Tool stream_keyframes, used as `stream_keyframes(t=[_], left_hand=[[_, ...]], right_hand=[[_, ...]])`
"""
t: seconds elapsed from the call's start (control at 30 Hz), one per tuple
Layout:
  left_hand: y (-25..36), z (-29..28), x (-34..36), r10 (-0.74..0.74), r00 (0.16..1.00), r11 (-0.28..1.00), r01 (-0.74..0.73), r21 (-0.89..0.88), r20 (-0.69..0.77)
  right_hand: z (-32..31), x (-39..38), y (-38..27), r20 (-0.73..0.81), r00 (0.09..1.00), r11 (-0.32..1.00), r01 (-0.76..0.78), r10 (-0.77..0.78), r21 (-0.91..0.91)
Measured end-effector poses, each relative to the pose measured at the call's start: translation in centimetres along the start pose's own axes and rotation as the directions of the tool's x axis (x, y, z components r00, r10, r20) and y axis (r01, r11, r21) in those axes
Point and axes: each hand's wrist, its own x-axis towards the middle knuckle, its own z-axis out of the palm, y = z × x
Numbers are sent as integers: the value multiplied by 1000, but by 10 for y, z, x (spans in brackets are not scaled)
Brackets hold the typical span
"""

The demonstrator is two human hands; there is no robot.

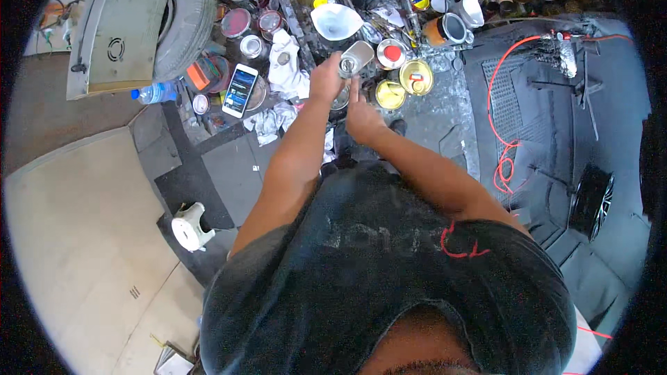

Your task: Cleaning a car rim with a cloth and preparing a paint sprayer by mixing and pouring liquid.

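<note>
My left hand is closed round a tilted, translucent silvery-grey container with a round end; whether it is a bottle or a cup, I cannot tell. Just below it, my right hand has its fingers stretched forward and up. Those fingertips lie beside a small round can, partly hidden between my hands; contact is unclear. To the right stand a yellow-topped can, a larger gold-lidded can and a white can with a red cap. A white pouring cup sits beyond.
Paint cans, including a pink-topped one, crowd the bench. A phone lies left of crumpled white paper. A tyre leans behind a grey panel. A red hose loops at right; a white stool stands lower left.
</note>
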Motion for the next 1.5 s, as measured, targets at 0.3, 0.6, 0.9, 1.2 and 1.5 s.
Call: stream_keyframes(t=[0.3,0.6,0.9,1.2,1.5], left_hand=[[-11,5,-5,87,996,984,-88,-155,-17],[1,2,-6,64,997,995,-67,-80,-42],[-6,11,-8,34,996,997,-39,-63,-81],[-8,6,-11,41,997,997,-45,-70,-58],[-3,3,-11,100,990,992,-107,-72,-94]], right_hand=[[-49,3,-3,81,996,987,33,-46,154],[-65,23,-2,99,974,976,196,-205,93],[-58,36,7,190,965,935,106,-178,339],[-62,19,-4,143,990,865,-74,3,497],[-40,31,20,-71,982,938,189,-176,292]])
